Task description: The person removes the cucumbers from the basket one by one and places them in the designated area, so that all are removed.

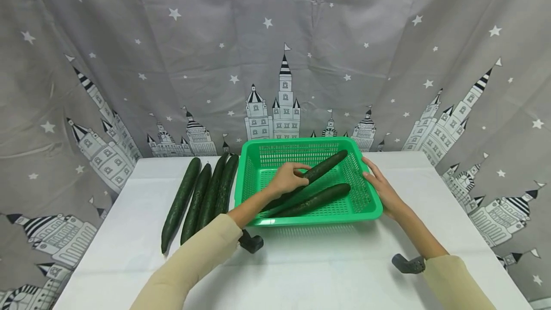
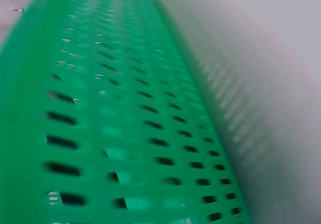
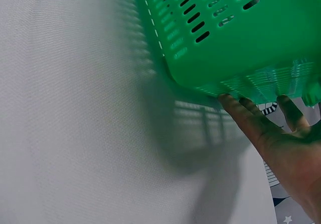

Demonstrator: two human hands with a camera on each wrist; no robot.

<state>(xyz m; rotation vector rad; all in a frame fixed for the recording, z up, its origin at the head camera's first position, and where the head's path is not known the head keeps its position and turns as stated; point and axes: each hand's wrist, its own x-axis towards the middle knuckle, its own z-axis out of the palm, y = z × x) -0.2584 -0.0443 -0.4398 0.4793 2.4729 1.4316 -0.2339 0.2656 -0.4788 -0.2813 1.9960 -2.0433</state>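
Note:
In the head view my left hand reaches into a green plastic basket. Its thumb and fingers grip a long dark cucumber, which lies slanted across the basket. Below it, a second cucumber rests on the basket floor. Relaxed, mostly straight fingers of my right hand touch the basket's right side from outside. The right wrist view shows those fingertips against the basket wall. Only the slotted basket side fills the left wrist view; the left hand is hidden there.
Several more cucumbers lie side by side on the white table, left of the basket. A grey curtain printed with castles and stars hangs behind the table. Each wrist carries a dark camera piece.

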